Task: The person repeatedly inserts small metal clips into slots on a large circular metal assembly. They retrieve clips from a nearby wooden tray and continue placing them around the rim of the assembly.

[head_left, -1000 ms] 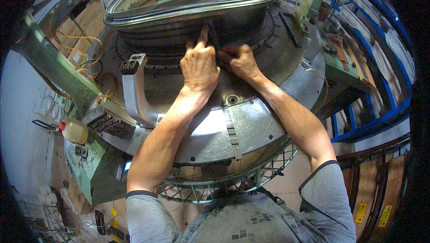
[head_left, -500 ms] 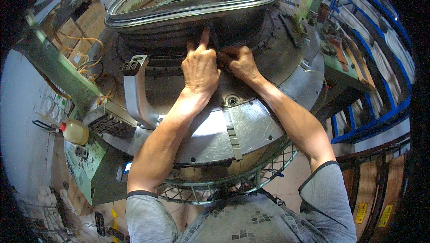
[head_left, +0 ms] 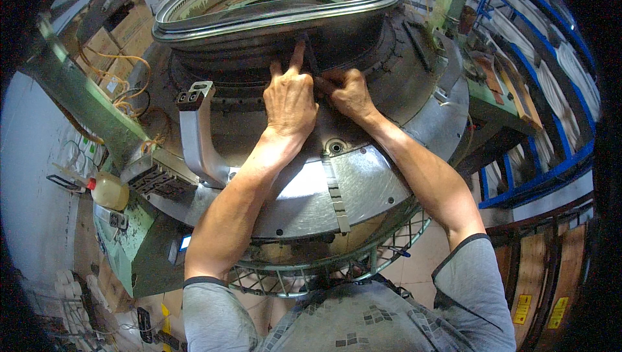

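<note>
Left of a round grey metal machine sits a red-capped, pale-yellow bottle. The left hand points its index finger along a narrow dark strip at the machine's middle; the right hand curls its fingers narrowly at the strip's foot, any grip unclear. Far right, yellow labels are unreadable.

This is a workshop: round machine, blue rack.

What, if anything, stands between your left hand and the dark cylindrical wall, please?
Nothing visible blocks the left hand: its extended finger points at the dark cylindrical wall, with a thin dark strip close on the right. The metal bracket stands to the left.
</note>
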{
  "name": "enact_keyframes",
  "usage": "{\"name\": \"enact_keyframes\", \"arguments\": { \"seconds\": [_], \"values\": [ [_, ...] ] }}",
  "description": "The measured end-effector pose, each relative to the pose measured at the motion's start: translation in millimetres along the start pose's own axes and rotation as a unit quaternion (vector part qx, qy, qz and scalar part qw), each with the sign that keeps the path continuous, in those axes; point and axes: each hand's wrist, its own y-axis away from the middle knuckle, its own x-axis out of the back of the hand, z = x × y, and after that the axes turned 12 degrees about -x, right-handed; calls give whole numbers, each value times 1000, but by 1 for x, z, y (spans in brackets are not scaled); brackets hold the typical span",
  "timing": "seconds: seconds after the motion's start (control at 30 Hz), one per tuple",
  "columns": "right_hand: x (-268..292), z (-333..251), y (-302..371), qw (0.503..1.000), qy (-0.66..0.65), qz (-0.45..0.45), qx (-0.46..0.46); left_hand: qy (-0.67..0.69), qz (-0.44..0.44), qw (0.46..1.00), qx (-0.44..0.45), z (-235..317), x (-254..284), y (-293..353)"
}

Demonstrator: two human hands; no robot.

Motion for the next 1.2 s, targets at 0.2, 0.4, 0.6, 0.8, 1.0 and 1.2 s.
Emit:
{"name": "enact_keyframes", "arguments": {
  "seconds": [0.2, 0.4, 0.6, 0.8, 1.0, 1.2],
  "values": [
    [1, -2, 0, 1000, -3, -5, -9, -6, 12, 1000, -14, -2, -1, 0],
    [1, -1, 0, 999, 20, -4, -36, -21, 5, 1000, -20, -2, 0, 0],
    [1, -1, -1, 999, 18, -10, -42, -27, 0, 999, -25, -3, -2, 0],
    [1, -4, 1, 999, 21, 2, -31, -33, 0, 999, -34, -4, -1, -1],
    [1, -9, 1, 998, 40, 4, -52, -45, -7, 998, -41, -5, 1, -1],
    [1, -7, 2, 999, 28, 5, -43, -49, -22, 998, -41, -7, 0, -1]
  ]
}}
